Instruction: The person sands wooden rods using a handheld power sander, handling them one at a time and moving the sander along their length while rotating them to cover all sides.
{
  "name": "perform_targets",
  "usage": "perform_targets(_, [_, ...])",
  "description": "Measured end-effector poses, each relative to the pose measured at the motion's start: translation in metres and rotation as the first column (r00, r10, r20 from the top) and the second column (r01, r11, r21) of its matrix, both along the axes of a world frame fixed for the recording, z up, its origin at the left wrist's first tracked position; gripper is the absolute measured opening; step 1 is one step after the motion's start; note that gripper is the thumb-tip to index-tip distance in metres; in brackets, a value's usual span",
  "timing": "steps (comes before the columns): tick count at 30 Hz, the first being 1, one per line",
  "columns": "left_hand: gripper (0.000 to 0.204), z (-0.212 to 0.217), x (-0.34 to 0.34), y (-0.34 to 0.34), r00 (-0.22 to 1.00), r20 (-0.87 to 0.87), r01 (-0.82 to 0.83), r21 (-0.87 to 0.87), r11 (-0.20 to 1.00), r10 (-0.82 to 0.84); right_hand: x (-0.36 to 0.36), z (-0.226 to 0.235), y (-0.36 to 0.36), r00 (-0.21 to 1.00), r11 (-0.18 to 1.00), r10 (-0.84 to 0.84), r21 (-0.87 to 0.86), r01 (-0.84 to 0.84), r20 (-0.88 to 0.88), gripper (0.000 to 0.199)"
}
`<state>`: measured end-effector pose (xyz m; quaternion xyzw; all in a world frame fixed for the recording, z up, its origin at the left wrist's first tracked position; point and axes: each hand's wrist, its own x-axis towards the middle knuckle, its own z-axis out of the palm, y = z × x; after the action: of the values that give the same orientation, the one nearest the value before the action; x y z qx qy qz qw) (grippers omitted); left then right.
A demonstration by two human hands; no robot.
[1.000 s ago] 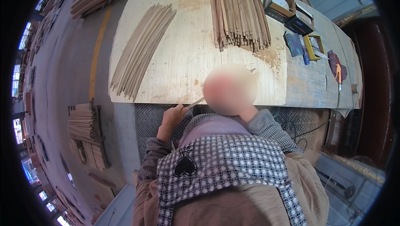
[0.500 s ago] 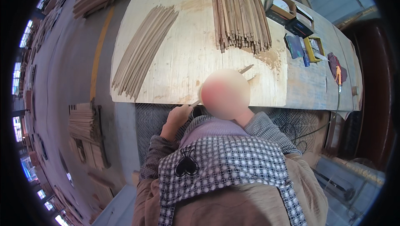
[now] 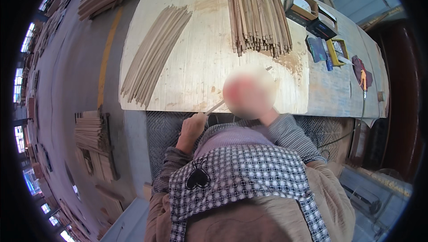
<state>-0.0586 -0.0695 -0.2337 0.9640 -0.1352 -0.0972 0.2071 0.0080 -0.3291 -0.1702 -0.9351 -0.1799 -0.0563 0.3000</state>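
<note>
My left hand (image 3: 193, 127) is closed round the near end of a thin wooden strip (image 3: 215, 107), just off the table's near edge. The strip slants up and to the right over a pale plywood board (image 3: 200, 59). My right hand (image 3: 264, 109) is over the board along the strip, but a blurred round patch hides its fingers and whatever they touch. Past that patch, the strip's far tip (image 3: 269, 68) shows. A loose row of similar wooden strips (image 3: 156, 59) lies on the board's left side. A thicker bundle of strips (image 3: 258, 17) lies at the back.
Right of the board are opened boxes (image 3: 321, 26), a yellow box (image 3: 337, 52), blue packets (image 3: 317, 49) and an orange air gun (image 3: 363, 79) on a dark cloth. Brown sawdust (image 3: 290, 63) spots the board. Stacked wood (image 3: 89, 130) stands on the floor at left.
My right hand has shifted slightly right and away from me, and more of the strip shows between my hands. My left hand has moved a little to the right, still gripping its end.
</note>
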Motion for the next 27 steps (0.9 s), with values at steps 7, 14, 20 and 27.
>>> perform_targets(7, [0.030, 0.011, 0.009, 0.014, 0.958, -0.286, -0.077, -0.289, 0.954, -0.010, -0.003, -0.004, 0.005, 0.988, 0.982, 0.050, 0.188, -0.022, -0.147, 0.051])
perform_targets(14, [0.033, 0.000, 0.014, 0.015, 0.944, -0.325, -0.089, -0.428, 0.900, -0.061, 0.033, -0.048, -0.093, 0.987, 0.999, -0.015, -0.053, 0.007, -0.158, 0.049])
perform_targets(20, [0.030, 0.012, 0.004, 0.004, 0.991, -0.130, -0.043, -0.054, 0.998, 0.035, -0.001, -0.012, 0.021, 0.992, 0.985, 0.123, -0.120, -0.125, -0.028, 0.054])
perform_targets(27, [0.029, 0.016, 0.002, -0.002, 0.994, -0.108, -0.016, -0.023, 1.000, 0.014, -0.016, -0.020, 0.024, 0.994, 0.995, 0.076, -0.060, -0.081, -0.082, 0.050])
